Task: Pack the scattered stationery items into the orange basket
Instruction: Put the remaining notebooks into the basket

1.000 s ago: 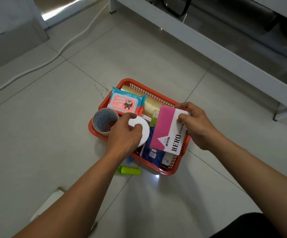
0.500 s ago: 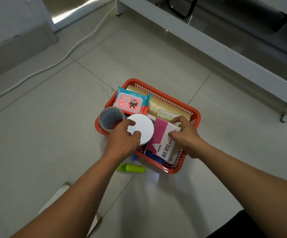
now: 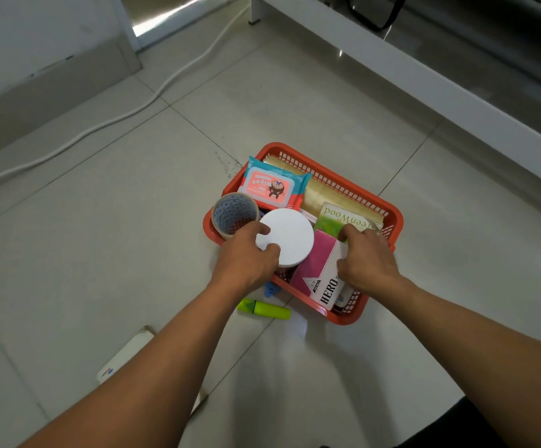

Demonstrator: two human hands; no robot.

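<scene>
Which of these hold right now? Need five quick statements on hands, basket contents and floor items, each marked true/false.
1. The left hand holds the white disc over the orange basket. True.
2. The green highlighter lies inside the basket. False: it lies on the floor just outside the basket's near side.
3. The right hand has its grip on the pink and white HERO box. True.
4. The wipes pack lies on the floor. False: it is in the basket, at its far left corner.
5. The right hand holds the tape roll. False: the roll sits at the basket's left edge, away from that hand.
</scene>
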